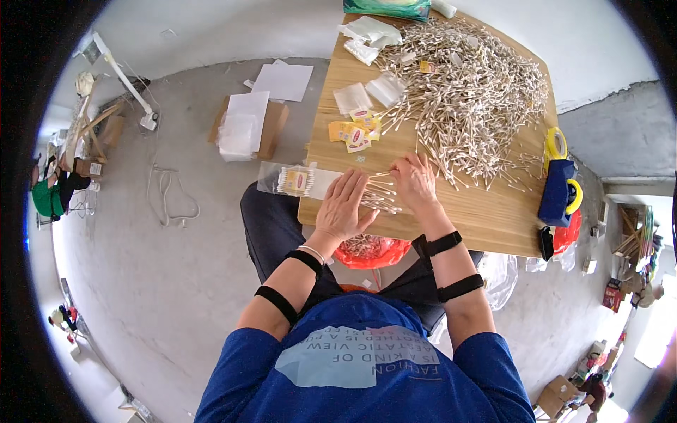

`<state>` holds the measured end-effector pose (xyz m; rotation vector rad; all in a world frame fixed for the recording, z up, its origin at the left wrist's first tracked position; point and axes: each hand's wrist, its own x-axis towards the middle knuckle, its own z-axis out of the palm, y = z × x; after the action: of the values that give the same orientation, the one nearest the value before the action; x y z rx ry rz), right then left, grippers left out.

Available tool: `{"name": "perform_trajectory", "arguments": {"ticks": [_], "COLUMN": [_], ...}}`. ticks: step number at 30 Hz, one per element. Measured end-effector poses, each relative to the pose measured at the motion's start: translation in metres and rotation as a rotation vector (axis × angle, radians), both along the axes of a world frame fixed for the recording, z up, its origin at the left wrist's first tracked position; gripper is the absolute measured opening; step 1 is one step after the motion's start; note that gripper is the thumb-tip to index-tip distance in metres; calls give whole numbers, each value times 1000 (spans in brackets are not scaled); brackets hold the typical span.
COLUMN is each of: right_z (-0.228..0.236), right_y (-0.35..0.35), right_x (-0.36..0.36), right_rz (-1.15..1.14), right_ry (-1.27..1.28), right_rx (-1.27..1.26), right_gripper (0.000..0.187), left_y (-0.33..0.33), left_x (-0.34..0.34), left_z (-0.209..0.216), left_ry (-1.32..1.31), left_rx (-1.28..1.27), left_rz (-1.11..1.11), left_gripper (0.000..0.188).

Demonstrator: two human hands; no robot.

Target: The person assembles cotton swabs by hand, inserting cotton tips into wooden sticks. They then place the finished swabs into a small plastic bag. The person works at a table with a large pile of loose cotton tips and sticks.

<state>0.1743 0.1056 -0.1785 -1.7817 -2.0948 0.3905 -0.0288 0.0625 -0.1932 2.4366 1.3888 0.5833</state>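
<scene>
A grey concrete floor [190, 247] surrounds a wooden counter [486, 218], and the work on it looks to be in its early part. At the counter's left edge lies one clear bag [293, 180] already filled with a bundle of cotton swabs and a yellow label, seemingly the only finished pack in view. Just right of it, the left hand [343, 208] lies flat and open, palm down, pressing on a small batch of swabs [381, 194] lined up side by side. The right hand [415, 182] touches the same batch from the far side, fingers curled loosely around the stick ends (whether it pinches any cannot be told). Above the hands sit some four or five yellow labels [355, 132] and about three empty clear bags [367, 94], so a few packs can follow. Further right, the big loose heap of swabs [469, 92] covers much of the counter, far too many to count; most of the sorting appears left. At the right edge stand two tape dispensers [558, 187], blue and yellow.
</scene>
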Motion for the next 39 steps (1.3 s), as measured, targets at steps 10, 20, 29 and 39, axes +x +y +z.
{"name": "perform_trajectory", "arguments": {"ticks": [10,20,29,39], "right_z": [2,18,17,-1], "right_y": [3,-48,-93,-32], "right_x": [5,26,9,-4], "right_rz": [172,-88,140,44], "right_ry": [20,478,249,34], "right_rx": [-29,-277,-266,-155], "right_gripper": [9,12,12,11], "left_y": [0,-1,-4,-4], "left_x": [-1,-1,-3,-1], "left_z": [0,-3,-6,-6], "left_ry": [-34,-73,-99,-170], "left_rx": [28,27,49,51], "left_rz": [-3,-7,-7,16], "left_gripper": [73,69,60,71]}}
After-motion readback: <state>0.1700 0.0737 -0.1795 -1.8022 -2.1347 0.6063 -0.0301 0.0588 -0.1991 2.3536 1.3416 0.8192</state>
